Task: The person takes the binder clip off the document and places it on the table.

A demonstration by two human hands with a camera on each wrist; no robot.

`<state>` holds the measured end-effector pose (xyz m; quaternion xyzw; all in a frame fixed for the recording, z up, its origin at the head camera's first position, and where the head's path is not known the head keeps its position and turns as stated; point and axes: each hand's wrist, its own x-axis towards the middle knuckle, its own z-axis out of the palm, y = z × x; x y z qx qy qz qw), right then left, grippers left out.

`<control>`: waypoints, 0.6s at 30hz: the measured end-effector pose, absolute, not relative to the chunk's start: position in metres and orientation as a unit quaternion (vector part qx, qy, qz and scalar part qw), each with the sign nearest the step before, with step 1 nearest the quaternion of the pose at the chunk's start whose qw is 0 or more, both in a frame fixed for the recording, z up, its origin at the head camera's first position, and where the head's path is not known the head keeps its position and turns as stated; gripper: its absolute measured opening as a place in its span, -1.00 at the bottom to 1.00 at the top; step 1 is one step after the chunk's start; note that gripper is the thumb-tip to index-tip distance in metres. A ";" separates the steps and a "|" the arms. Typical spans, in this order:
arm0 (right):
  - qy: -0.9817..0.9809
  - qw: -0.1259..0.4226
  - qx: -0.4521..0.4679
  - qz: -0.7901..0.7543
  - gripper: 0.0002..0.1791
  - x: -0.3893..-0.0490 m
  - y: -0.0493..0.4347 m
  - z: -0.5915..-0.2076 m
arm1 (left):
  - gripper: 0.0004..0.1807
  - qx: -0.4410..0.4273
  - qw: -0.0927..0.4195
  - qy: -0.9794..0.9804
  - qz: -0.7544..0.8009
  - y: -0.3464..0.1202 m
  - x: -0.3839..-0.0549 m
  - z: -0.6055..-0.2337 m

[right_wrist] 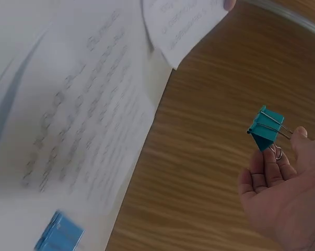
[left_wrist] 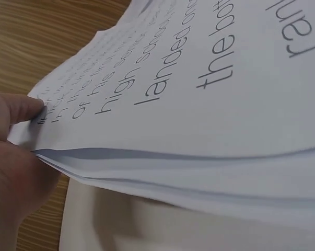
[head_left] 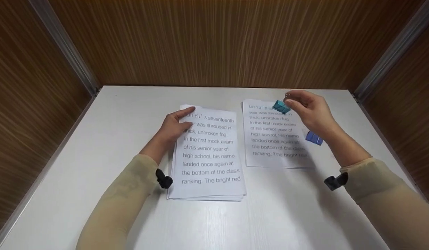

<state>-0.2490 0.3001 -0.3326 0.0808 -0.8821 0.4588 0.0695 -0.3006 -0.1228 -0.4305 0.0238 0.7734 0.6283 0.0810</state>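
Observation:
In the head view my left hand (head_left: 173, 125) grips the upper left edge of a stack of printed sheets (head_left: 211, 156), thumb on top. The left wrist view shows the sheets (left_wrist: 209, 104) lifted at that side, with small gaps between the layers. My right hand (head_left: 313, 109) pinches a teal binder clip (head_left: 281, 106) by its wire handles, above a second printed stack (head_left: 270, 139). Seen from the right wrist, the teal clip (right_wrist: 267, 125) points away from the fingertips, its handles between thumb and fingers.
A blue binder clip (head_left: 314, 138) lies beside the right stack, partly under my right forearm in view. The white table (head_left: 138, 215) is bordered by wood-grain panels (head_left: 214, 45) at the back and both sides.

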 end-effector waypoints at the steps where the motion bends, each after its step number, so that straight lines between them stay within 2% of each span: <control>1: -0.884 0.067 0.076 0.457 -0.46 -0.247 0.306 -0.334 | -0.39 0.019 0.084 0.774 0.627 -0.124 -0.302 -0.432; 11: -0.904 0.045 0.028 0.424 -0.49 -0.228 0.358 -0.355 | -0.35 -0.010 0.115 0.772 0.625 -0.132 -0.306 -0.440; 18: -0.914 0.022 -0.010 0.406 -0.42 -0.218 0.387 -0.371 | -0.40 -0.013 0.126 0.766 0.630 -0.132 -0.306 -0.439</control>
